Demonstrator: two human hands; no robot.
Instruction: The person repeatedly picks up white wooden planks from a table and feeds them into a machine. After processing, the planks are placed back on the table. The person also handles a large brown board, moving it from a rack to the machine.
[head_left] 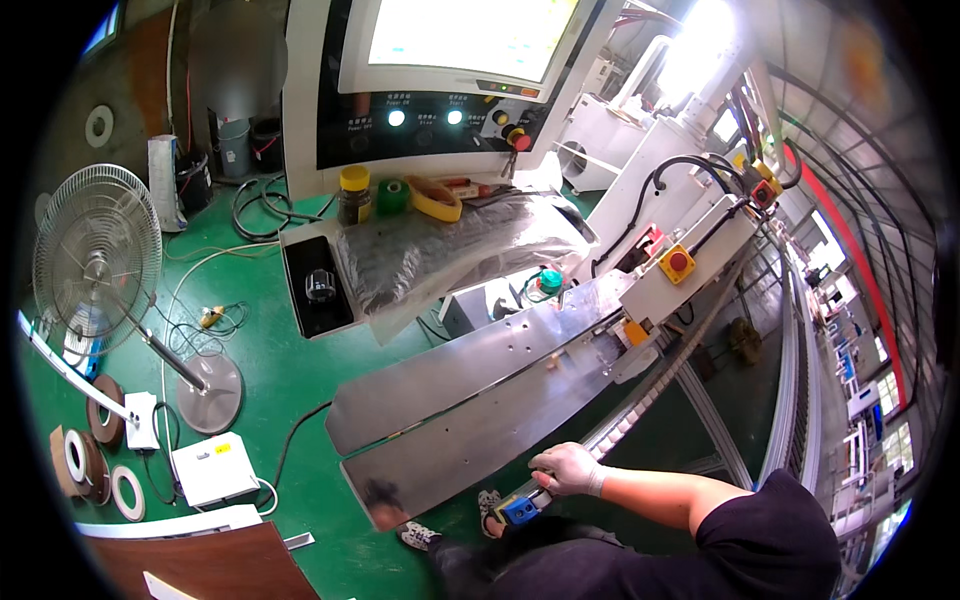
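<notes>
My right hand (570,468), in a thin white glove, reaches in from the lower right. Its fingers curl over the lower end of a pale roller rail (640,405) that slants along the machine. Just below the hand, a blue block (518,511) sits at the rail's end. Beside the rail stretches a long metal worktable (470,425) made of two plates with a slot between them. A dim, blurred reflection shows at its near corner. My left hand is out of the picture.
A machine console (420,130) with a lit screen stands ahead. Below it, plastic sheeting (460,250) covers a shelf holding tape rolls (436,199) and a jar (354,195). Leftward are a floor fan (97,262), a white box (215,469), edging rolls (108,410) and loose cables. A red stop button (677,262) is on the right.
</notes>
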